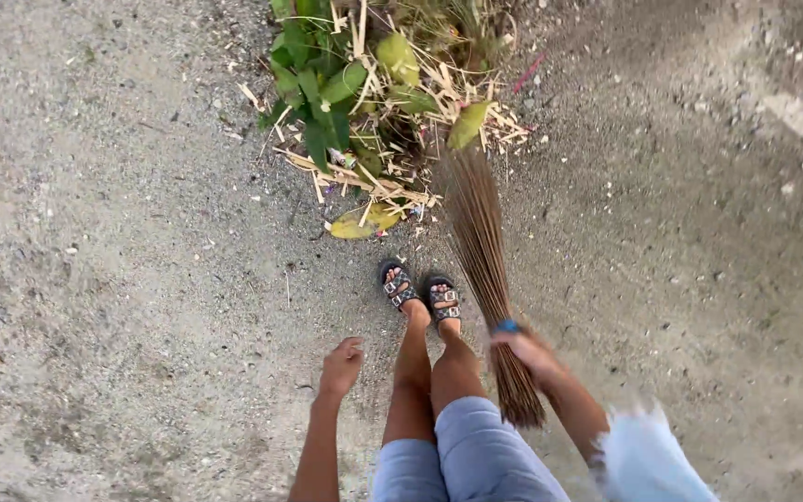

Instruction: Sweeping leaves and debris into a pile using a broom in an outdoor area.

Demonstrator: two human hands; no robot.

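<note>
Right hand grips a stick broom — bristles at leaf pile.

Brown stick broom with a blue band. Green and yellow leaves, pale straw in the far pile. Black sandals with patterned straps. Light blue shorts. Grey, speckled ground.
</note>
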